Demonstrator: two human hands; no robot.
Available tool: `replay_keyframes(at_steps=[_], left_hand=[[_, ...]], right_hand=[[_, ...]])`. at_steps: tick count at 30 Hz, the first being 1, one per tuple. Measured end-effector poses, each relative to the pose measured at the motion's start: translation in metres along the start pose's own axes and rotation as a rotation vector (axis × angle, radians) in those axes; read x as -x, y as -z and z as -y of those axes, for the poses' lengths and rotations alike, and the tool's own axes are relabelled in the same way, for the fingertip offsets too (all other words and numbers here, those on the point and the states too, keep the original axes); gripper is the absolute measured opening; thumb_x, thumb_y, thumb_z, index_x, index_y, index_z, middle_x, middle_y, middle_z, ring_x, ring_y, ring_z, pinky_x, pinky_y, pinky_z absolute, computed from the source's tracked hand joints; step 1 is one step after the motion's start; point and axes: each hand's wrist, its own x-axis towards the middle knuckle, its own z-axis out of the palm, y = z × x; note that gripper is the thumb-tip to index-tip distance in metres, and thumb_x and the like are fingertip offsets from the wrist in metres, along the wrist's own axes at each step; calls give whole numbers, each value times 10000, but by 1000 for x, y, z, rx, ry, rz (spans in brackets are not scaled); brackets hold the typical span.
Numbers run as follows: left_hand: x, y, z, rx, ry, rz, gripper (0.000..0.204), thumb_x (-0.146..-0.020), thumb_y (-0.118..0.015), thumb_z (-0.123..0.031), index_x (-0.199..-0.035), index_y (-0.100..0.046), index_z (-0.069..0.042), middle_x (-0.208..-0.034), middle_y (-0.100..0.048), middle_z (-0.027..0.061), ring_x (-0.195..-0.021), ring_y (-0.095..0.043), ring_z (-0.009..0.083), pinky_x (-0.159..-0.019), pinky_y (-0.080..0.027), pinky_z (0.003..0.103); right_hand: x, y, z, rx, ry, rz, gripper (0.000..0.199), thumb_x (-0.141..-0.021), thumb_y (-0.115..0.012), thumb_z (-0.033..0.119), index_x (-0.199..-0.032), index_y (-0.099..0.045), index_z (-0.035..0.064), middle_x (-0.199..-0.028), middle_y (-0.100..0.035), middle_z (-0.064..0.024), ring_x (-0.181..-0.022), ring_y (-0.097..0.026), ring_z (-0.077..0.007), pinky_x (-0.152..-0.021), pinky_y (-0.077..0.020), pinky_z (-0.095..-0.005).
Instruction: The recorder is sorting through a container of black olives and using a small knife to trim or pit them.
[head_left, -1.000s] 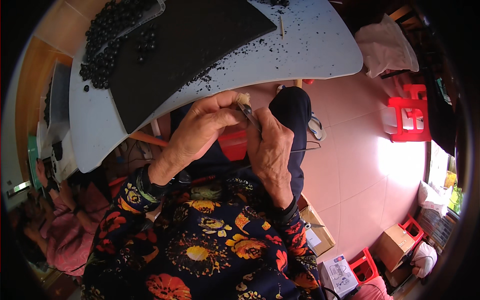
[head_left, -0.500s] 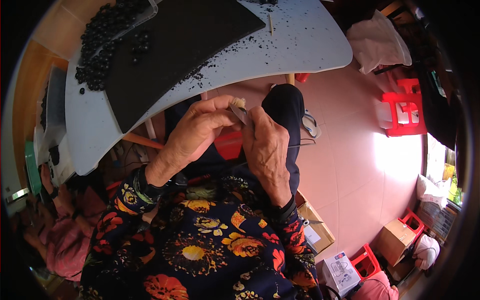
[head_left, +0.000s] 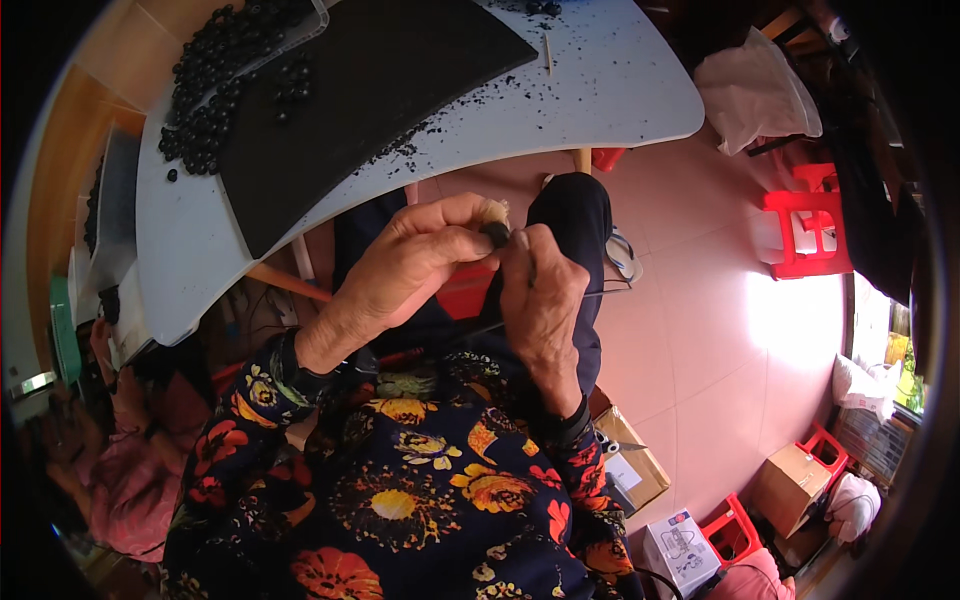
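Above my lap, my left hand (head_left: 405,265) pinches a small dark round bead-like piece (head_left: 494,233) between thumb and forefinger. A pale beige wrap (head_left: 494,211) covers that forefinger's tip. My right hand (head_left: 543,290) is closed close beside the piece, its thumb and forefinger nearly touching it. It grips a small knife, whose blade is now almost wholly hidden by the fingers. Beyond my hands, a black mat (head_left: 350,100) lies on the pale table (head_left: 590,100), with many shiny black beads (head_left: 205,115) heaped at its left.
Black crumbs and a thin wooden stick (head_left: 548,54) are on the tabletop. A clear tray (head_left: 300,40) sits among the beads. Red stools (head_left: 808,232) stand at right; an open cardboard box (head_left: 640,465) is by my right elbow. Another person's pink sleeve (head_left: 135,490) shows at lower left.
My right hand has turned and shifted slightly right and down, and the knife blade that showed between the hands is now mostly out of sight. The dark piece shows more plainly in my left fingers.
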Motion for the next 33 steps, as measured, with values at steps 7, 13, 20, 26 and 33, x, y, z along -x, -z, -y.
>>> replay_keyframes(at_steps=[7,13,20,26,33], left_hand=[[-2,2,-4,-3,24,-3,216,-875,-548,-23,-1079,-572,44,-1054,-564,26,-990,-539,96,-911,-421,240],[-3,2,-3,-67,21,-22,192,-867,-540,-11,-1047,-577,46,-1026,-562,27,-975,-552,93,-899,-428,234],[-3,-1,0,-166,-6,-27,163,-865,-523,-2,-1004,-589,51,-1017,-565,28,-959,-567,98,-883,-445,236],[-4,-2,2,-110,19,-32,164,-879,-502,-10,-1002,-587,59,-1024,-569,34,-953,-577,106,-892,-439,247],[-3,4,4,-50,41,-19,179,-885,-505,-19,-1027,-584,55,-1053,-575,41,-947,-582,110,-887,-437,256]], right_hand=[[0,4,10,45,60,32,93,-813,-578,7,-798,-487,20,-641,-532,-167,-550,-543,-355,-502,-429,-361],[-1,4,8,94,59,53,104,-787,-569,-13,-788,-471,20,-650,-523,-178,-574,-538,-384,-505,-424,-383],[1,3,1,128,76,57,189,-812,-622,74,-766,-443,32,-647,-526,-139,-556,-556,-346,-473,-428,-392],[1,5,1,83,30,47,115,-827,-555,18,-775,-452,23,-652,-509,-184,-583,-525,-401,-503,-411,-397],[1,6,5,94,15,62,122,-825,-564,21,-775,-453,21,-658,-512,-186,-592,-531,-404,-505,-413,-395]])
